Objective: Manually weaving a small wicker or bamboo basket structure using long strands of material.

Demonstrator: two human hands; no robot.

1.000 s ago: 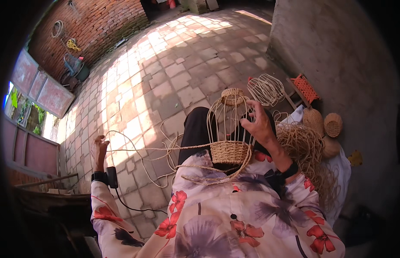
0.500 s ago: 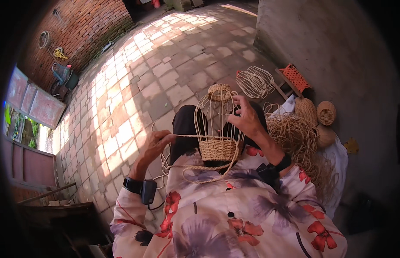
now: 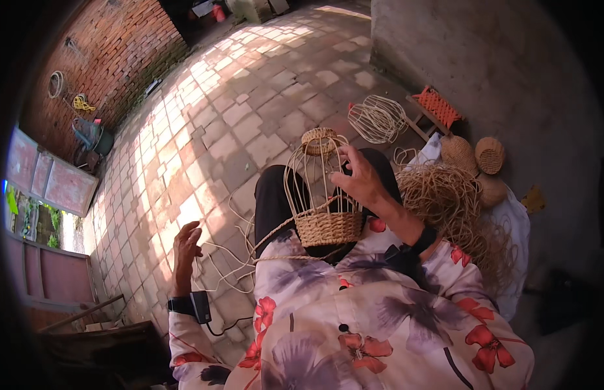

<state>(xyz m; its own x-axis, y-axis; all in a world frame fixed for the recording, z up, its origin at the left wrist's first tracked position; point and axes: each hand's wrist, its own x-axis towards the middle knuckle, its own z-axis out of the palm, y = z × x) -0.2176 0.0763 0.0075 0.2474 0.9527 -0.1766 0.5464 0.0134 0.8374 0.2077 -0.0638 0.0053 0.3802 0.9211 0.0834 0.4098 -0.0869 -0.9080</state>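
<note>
A part-woven basket [image 3: 329,227] stands between my knees, with a band of twisted cord at its lower part, bare upright ribs above and a small woven ring [image 3: 319,140] on top. My right hand [image 3: 361,179] has its fingers bent around the ribs on the right side, below the ring. Out to the left, away from the basket, my left hand [image 3: 185,252] is raised with its fingers loosely bent and apart, and I see nothing in it. A twisted cord [image 3: 276,232] runs slack from the basket's woven band down to the left, where thinner strands [image 3: 227,273] hang.
To my right, a big heap of loose cord [image 3: 441,201] lies on white cloth [image 3: 515,234]. Beside it are several woven pieces [image 3: 490,156], a bare rib frame [image 3: 378,119] and a small stool with an orange woven seat [image 3: 438,107]. A concrete wall [image 3: 484,58] borders the right.
My left hand has let go of the cord and moved left and down. The cord, stretched straight before, now sags. My right hand stays at the ribs.
</note>
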